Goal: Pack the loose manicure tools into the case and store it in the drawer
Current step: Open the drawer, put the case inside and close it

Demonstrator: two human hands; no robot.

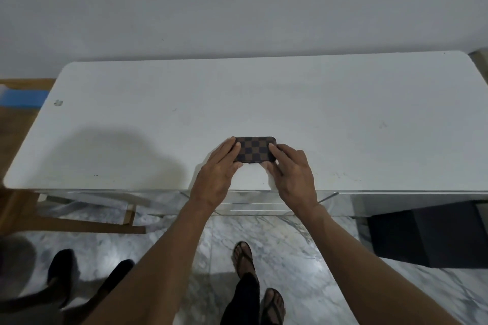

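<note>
Both forearms extend forward from the bottom of the view, bare, converging toward the near-centre of the white surface [343, 113].

Left hand [220, 169]: palm down, wrist roughly over the near edge of the surface. Fingers lie along the left end of the case [255, 150], with the thumb at its near left corner. The hand is partly closed and clasps that end.

Right hand [293, 169]: palm down, angled inward. Fingertips rest on the right end of the case's top face, and the thumb is curled under toward the near edge. The hand is likewise partly closed on the case.

Case: closed, flat, rectangular with rounded corners, in a brown and dark checkered pattern. It is held between the two hands just above or on the surface; contact with the surface cannot be confirmed. It sits near the front edge, roughly at mid-width.

Below the front edge, directly under the hands, a pale drawer front [253, 206] is visible, partly hidden by the wrists. Whether it is open cannot be determined.

Marbled floor [303, 258] below, with sandalled feet [244, 258] visible.
</note>
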